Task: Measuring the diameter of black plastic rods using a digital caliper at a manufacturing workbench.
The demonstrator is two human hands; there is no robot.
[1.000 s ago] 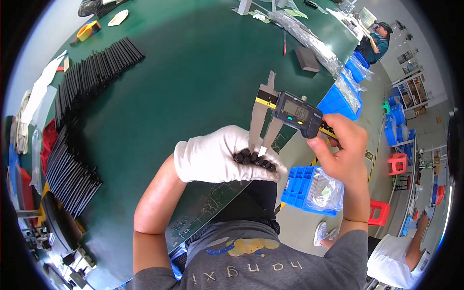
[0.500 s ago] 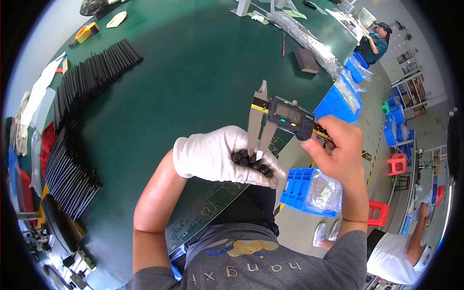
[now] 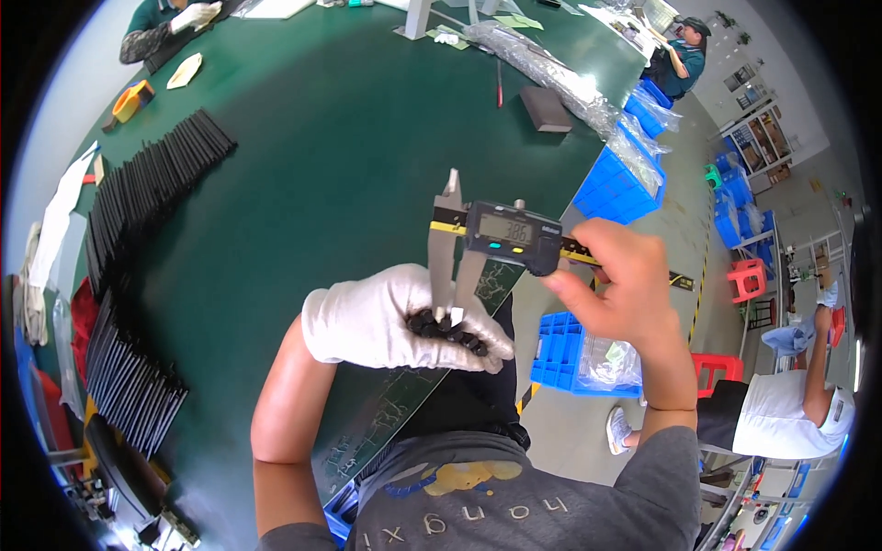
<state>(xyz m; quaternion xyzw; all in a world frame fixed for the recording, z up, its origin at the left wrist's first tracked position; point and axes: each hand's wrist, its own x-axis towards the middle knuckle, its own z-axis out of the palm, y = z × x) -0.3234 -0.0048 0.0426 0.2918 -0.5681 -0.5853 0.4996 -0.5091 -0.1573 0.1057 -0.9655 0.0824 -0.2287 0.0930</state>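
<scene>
My left hand [image 3: 363,317], in a white glove, is closed around several thin black rods [image 3: 470,341], whose ends show at its fingers. My bare right hand [image 3: 625,280] grips a digital caliper [image 3: 513,233] by its body and beam, thumb beneath. The caliper's jaws point down at the rod ends and stand slightly apart. One rod end seems to lie between the jaw tips, but I cannot tell whether they touch it. More black rods [image 3: 156,184] lie side by side in a curved row on the green table [image 3: 322,147], at the left.
A blue crate [image 3: 560,354] with plastic wrap stands right of the table, with more blue crates [image 3: 620,184] along its edge. A brown block [image 3: 545,110], a plastic-wrapped bundle [image 3: 542,69] and yellow tape [image 3: 133,101] lie farther off. Other people work around the table and at right.
The caliper and both hands sit farther left and a little lower in view, as does much of the scene. The caliper's display has changed. A co-worker's gloved hand now shows at upper left.
</scene>
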